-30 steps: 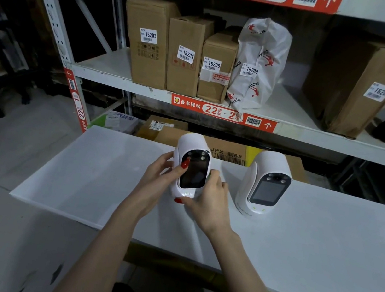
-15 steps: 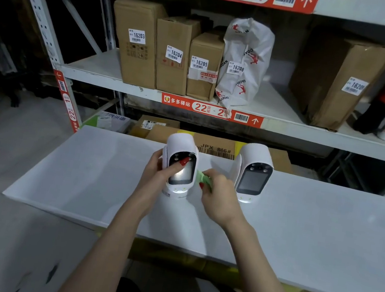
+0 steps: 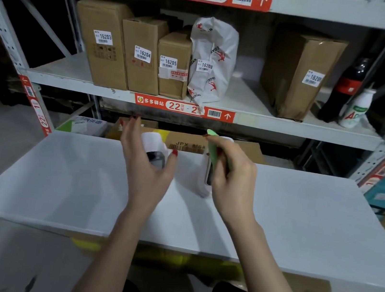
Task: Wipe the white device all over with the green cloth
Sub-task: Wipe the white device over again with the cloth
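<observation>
My left hand grips a white device with a dark screen, lifted above the far part of the white table and tilted, its white top showing past my fingers. My right hand pinches a folded green cloth between thumb and fingers, held a little to the right of that device and apart from it. A second white device stands on the table behind my right hand, mostly hidden by it.
Metal shelving rises behind the table with several labelled cardboard boxes, a white parcel bag, a dark cola bottle and a white drink bottle. More boxes lie under the lower shelf.
My left hand has tilted and turned the device so its top faces me. My right hand has come off it, raising the green cloth to the right, in front of the second device.
</observation>
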Motion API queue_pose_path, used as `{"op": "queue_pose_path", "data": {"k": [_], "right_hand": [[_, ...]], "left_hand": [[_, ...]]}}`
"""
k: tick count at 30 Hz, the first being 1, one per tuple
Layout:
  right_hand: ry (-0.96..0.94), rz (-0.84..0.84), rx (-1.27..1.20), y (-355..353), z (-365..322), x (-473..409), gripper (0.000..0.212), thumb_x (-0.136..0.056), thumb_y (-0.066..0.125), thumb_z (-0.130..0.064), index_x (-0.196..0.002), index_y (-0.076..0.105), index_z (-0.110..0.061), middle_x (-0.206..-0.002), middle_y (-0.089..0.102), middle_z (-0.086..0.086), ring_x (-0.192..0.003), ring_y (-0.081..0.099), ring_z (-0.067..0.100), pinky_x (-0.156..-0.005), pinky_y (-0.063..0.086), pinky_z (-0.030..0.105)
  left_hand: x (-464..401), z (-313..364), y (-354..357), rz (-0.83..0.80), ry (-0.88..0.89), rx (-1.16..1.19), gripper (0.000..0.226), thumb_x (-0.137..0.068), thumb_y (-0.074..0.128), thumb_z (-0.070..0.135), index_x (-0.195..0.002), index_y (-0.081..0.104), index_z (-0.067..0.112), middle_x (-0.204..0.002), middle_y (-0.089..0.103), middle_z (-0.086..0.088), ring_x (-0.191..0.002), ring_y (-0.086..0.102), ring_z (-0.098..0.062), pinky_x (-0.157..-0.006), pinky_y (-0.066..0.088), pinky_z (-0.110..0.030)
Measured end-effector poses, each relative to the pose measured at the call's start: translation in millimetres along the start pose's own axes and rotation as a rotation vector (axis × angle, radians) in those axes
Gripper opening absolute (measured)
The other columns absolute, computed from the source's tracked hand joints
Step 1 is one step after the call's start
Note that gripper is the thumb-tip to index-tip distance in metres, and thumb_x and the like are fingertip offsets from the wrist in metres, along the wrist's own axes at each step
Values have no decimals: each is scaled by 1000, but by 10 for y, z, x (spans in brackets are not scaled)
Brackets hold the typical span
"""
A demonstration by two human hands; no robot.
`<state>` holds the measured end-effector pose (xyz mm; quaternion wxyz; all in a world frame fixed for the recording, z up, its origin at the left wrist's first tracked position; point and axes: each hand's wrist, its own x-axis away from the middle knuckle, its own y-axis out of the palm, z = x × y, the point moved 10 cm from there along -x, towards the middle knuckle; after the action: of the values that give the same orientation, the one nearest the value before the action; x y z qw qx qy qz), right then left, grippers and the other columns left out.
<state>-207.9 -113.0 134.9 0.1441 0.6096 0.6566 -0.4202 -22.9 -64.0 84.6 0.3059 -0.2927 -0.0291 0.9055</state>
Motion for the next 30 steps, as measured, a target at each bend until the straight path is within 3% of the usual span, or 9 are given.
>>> {"op": "queue_pose_path", "data": {"k": [3,6,11,18,20,22,24,26,30], "right_hand": [[31,92,36,-217,137,-26,45,-81,43,8,-115,65,-10,-110,67,4,-100,60,13,-86,48,24],[105,167,80,-352,351,-20,47,-79,41,6,-119,64,-8,-115,66,6,-105,62,22,-89,49,32],[272,83,256,-355,850,40,55,-82,40,12,-131,54,-9,-125,59,10,-112,55,31,-90,44,34],[457,-292,310,25,1373,203,65,-83,39,13,-143,41,-12,-148,41,7,-125,43,36,-98,36,34],[463,-345,194,125,1350,188,62,-83,43,10,-141,43,-12,-148,42,8,-134,39,32,-106,33,34],[471,-388,42,193,1242,166,56,-80,51,9,-131,52,-15,-131,56,5,-128,46,22,-104,37,27],[494,-442,-119,246,1161,171,52,-78,56,12,-114,55,-25,-105,60,-9,-102,60,-1,-84,47,11],[513,-494,-266,311,1147,190,55,-82,60,12,-102,48,-38,-97,55,-18,-81,58,-19,-65,44,2],[495,-458,-300,329,1195,210,41,-92,62,-13,-111,48,-47,-111,61,-13,-100,59,-8,-84,48,12]], "left_hand": [[86,316,148,-34,216,-21,78,-83,68,22,-149,31,4,-157,27,-10,-148,20,-19,-115,19,-12],[182,410,441,-184,236,2,74,-85,65,26,-149,32,11,-157,30,-4,-148,22,-13,-116,23,-17],[318,154,892,-444,8,80,77,-90,67,41,-154,25,27,-156,28,17,-143,24,2,-115,25,-22],[386,-349,1378,-651,-287,198,102,-75,65,69,-156,13,35,-161,21,15,-147,23,-8,-120,27,-44],[417,-424,1453,-691,-339,259,107,-70,66,74,-155,14,38,-161,25,14,-146,30,-10,-118,33,-45],[424,-451,1499,-717,-343,285,101,-76,65,69,-156,13,37,-160,26,13,-144,32,-8,-117,34,-42],[406,-463,1522,-724,-336,298,93,-82,61,62,-157,13,34,-160,29,10,-143,34,-9,-117,35,-39],[384,-473,1535,-723,-328,303,87,-84,58,58,-156,17,31,-156,36,7,-140,39,-11,-114,39,-36],[362,-490,1526,-706,-331,311,78,-85,55,57,-153,29,30,-144,51,7,-130,51,-9,-103,47,-26]]}}
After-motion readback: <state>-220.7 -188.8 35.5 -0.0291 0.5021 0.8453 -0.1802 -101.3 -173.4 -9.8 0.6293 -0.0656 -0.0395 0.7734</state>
